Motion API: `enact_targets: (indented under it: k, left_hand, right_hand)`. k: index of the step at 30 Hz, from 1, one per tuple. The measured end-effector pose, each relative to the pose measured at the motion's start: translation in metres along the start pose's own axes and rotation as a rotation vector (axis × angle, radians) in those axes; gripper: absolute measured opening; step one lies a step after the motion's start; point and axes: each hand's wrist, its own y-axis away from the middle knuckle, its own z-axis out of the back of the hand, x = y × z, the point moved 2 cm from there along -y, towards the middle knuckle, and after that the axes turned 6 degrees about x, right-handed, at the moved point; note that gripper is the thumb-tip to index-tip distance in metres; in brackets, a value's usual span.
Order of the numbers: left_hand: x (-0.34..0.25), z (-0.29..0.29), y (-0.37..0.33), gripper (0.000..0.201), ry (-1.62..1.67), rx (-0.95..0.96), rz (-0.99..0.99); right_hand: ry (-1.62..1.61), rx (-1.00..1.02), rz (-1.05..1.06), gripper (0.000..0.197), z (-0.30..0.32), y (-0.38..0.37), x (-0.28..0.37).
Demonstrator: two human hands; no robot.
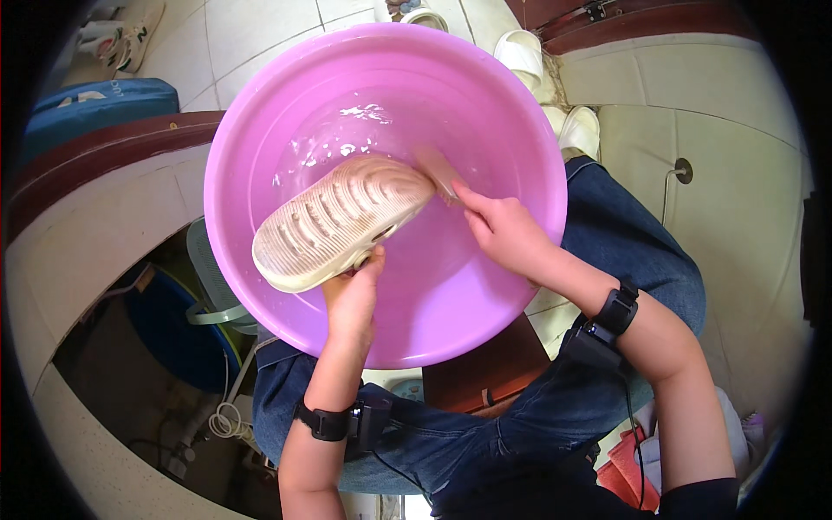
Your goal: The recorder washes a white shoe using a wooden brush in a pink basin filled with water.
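Now left hand pinching clog by its side, most fingers hidden; right hand curling fingers round brush at clog's far end. Clog hanging sole-up inside pink basin, sidewall looking pale, sole showing brown, scrubbing seemingly unfinished.

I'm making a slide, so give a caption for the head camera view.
Over a pink basin of water, the left hand holds a pale shoe sole-up, the right hand a brush.

Blue jeans; dark top; black forearm straps, boxy modules, thin black cables.
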Motion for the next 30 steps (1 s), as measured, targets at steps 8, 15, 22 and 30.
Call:
enact_targets:
  k: [8, 15, 22, 30]
  left_hand:
    - [0.007, 0.003, -0.003, 0.035, -0.09, -0.002, 0.025]
    - [0.006, -0.002, 0.001, 0.038, -0.087, -0.015, 0.047]
    - [0.007, -0.003, 0.002, 0.039, -0.058, -0.006, 0.027]
    - [0.01, -0.005, 0.001, 0.039, -0.131, 0.017, 0.027]
  right_hand:
    - [-0.277, -0.015, 0.072, 0.044, -0.005, 0.001, 0.006]
    - [-0.384, 0.128, 0.264, 0.051, 0.004, 0.016, 0.046]
    - [-0.42, 0.147, 0.459, 0.053, 0.008, 0.023, 0.06]
    - [-0.223, -0.038, 0.227, 0.049, -0.003, 0.003, 0.027]
